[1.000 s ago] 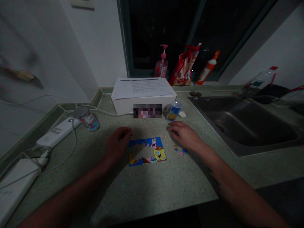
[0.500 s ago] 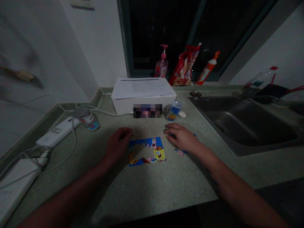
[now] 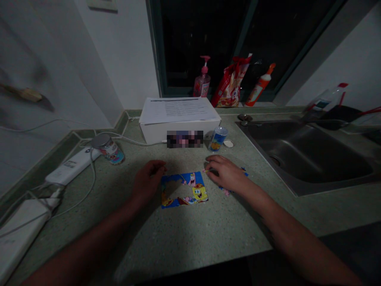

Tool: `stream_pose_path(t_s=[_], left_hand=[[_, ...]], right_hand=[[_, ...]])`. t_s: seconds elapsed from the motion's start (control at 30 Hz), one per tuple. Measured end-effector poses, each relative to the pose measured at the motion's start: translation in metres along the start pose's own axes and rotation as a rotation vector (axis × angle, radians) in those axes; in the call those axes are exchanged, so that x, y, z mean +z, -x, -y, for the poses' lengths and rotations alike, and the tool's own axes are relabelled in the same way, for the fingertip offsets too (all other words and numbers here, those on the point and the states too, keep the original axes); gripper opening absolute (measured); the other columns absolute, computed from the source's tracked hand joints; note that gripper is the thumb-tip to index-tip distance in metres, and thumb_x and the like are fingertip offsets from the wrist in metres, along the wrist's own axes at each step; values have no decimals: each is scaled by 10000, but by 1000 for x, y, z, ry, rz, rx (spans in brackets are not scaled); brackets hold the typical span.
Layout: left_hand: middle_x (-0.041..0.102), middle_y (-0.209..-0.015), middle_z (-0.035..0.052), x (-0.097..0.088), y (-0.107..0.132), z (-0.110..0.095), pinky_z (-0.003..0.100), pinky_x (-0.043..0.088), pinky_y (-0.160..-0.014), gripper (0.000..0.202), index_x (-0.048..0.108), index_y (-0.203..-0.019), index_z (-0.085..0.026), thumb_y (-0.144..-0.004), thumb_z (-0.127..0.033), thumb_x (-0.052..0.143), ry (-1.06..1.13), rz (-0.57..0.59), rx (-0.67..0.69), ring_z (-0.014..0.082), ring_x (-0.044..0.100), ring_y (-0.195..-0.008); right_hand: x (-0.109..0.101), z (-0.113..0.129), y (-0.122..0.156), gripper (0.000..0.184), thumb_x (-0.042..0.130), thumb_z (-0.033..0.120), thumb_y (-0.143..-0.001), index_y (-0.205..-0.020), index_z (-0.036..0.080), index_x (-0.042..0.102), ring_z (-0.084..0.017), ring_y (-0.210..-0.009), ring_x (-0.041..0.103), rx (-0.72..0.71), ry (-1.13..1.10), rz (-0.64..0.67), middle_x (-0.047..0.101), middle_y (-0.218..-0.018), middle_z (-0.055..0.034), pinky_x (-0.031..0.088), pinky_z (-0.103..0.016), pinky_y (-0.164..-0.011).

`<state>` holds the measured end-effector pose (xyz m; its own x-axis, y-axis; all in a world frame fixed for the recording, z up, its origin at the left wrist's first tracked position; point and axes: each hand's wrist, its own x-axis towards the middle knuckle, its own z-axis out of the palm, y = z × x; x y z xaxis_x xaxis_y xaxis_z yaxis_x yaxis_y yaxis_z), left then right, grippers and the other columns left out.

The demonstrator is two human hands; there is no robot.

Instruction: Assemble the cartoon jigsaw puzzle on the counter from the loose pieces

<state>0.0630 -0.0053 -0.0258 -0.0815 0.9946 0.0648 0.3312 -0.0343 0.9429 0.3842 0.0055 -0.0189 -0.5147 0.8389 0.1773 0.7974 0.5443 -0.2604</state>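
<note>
A partly built jigsaw puzzle [image 3: 199,193] with blue, yellow and pink cartoon pictures lies on the counter, with a gap in its middle and upper left. My left hand [image 3: 149,174] rests at its upper left corner, fingers curled towards the thumb; whatever they may hold is hidden. To the right of the puzzle, my right hand [image 3: 224,172] is bent over the counter. A small pinkish puzzle piece [image 3: 204,171] shows at its thumb and fingertips, which seem closed on it. Loose puzzle pieces [image 3: 225,191] lie partly hidden under and beside this hand.
Behind the puzzle stand a white box [image 3: 154,133] topped with printed paper, a blue tin [image 3: 218,140] and its round lid [image 3: 228,143]. A clear jar [image 3: 111,151], cables and a power strip [image 3: 70,165] lie left. The sink [image 3: 315,155] is at the right.
My right hand has shifted slightly left, with the small piece at its fingertips, and uncovers more loose pieces on its right. My left hand has stayed in place.
</note>
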Motion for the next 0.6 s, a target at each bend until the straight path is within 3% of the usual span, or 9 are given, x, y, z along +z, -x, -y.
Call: stream_pose_path(t_s=[0.23,0.47,0.53,0.6], left_hand=[[801,-903,71,1,1,-3,438,595,-871,247,722,-996,-243,-823,-411,669,-9,-17,-9,288,791,-913],[812,-920,65,1,0,-1,432,598,-878,247,721,-1003,-249,-828,-413,659,2,-14,-2,281,787,-920],[812,-924,66,1,0,0,429,597,-875,257,723,-1007,-243,-830,-419,659,-8,-10,1,281,785,-919],[811,-925,68,1,0,1,430,595,-883,269,727,-1016,-236,-837,-425,657,-17,-7,8,280,783,-922]], right_hand=[[1,1,1,23,704,209,-977,-972,200,725,-325,-1277,663,10,-1,-8,714,-1328,-164,545,-526,-1093],[0,2,0,115,710,268,-995,-901,201,704,-338,-1236,678,16,-10,-10,721,-1293,-179,561,-541,-1062],[-1,2,0,69,656,198,-999,-977,190,722,-332,-1241,680,16,-18,-21,720,-1303,-181,555,-538,-1077],[-3,2,1,245,597,89,-963,-1145,178,736,-321,-1287,665,7,-31,-28,705,-1357,-175,539,-529,-1114]])
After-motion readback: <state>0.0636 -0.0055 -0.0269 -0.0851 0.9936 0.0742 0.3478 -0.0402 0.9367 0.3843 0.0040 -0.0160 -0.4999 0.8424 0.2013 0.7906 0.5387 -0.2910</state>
